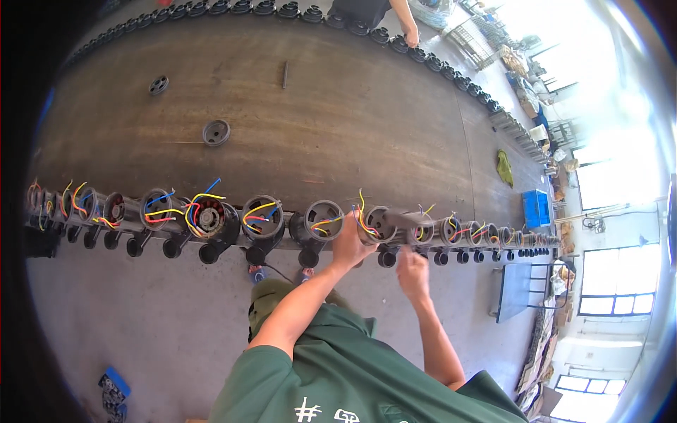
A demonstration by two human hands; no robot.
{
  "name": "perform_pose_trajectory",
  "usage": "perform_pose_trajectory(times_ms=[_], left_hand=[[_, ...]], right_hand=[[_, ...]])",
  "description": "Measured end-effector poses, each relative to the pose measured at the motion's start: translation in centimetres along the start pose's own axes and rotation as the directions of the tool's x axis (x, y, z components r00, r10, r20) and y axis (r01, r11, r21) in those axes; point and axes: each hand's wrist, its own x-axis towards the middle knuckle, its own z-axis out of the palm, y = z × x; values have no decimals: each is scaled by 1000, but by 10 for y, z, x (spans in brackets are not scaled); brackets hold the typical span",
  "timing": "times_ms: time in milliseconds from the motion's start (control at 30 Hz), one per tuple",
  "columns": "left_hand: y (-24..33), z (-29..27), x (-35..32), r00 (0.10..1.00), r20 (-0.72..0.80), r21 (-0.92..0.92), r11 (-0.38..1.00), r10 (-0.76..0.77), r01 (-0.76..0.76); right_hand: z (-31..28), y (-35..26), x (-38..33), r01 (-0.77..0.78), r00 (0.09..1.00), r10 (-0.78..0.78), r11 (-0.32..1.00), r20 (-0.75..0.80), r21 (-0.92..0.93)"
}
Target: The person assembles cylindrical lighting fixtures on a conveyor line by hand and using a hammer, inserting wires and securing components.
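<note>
A long row of dark motor housings stands along the near edge of the table, with red, yellow and blue wires coming out of their round open ends. My left hand [348, 244] is closed around the side of one motor housing [381, 223], its thumb and fingers against the casing. Just right of it, my right hand [413, 273] grips a hammer [405, 219], whose head is smeared by motion above the rim of that housing and the neighbouring one. Whether the hammer touches either housing I cannot tell.
On the brown table [367, 106] lie a round grey cover [216, 132], a smaller disc [159, 85], a thin rod [285, 75] and a green cloth [503, 168]. A blue crate [536, 209] stands at the right end. Dark parts line the far edge, where another person's hand [411, 37] reaches in.
</note>
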Motion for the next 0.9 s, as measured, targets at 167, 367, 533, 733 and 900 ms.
perform_pose_trajectory(times_ms=[167, 367, 533, 733, 900], left_hand=[[2, -2, 6, 1000, 10, 9, 1000, 0, 0], [-17, 7, 1, 998, -20, -17, 998, 62, -62], [-47, 35, -2, 968, -144, 61, 979, 204, -197], [-62, 34, -5, 990, -56, 47, 991, 126, -124], [-32, 22, -6, 998, 8, 18, 998, 68, -68]], right_hand=[[-12, -40, 6, -429, 881, 376, 890, 286, 152], [-15, -63, -15, -252, 967, 245, 911, 63, 327], [27, -10, -12, -430, 903, 423, 883, 80, 187], [-14, -95, -12, -381, 925, 365, 878, 107, 291], [18, 20, -2, -265, 964, 266, 964, 31, -33]])
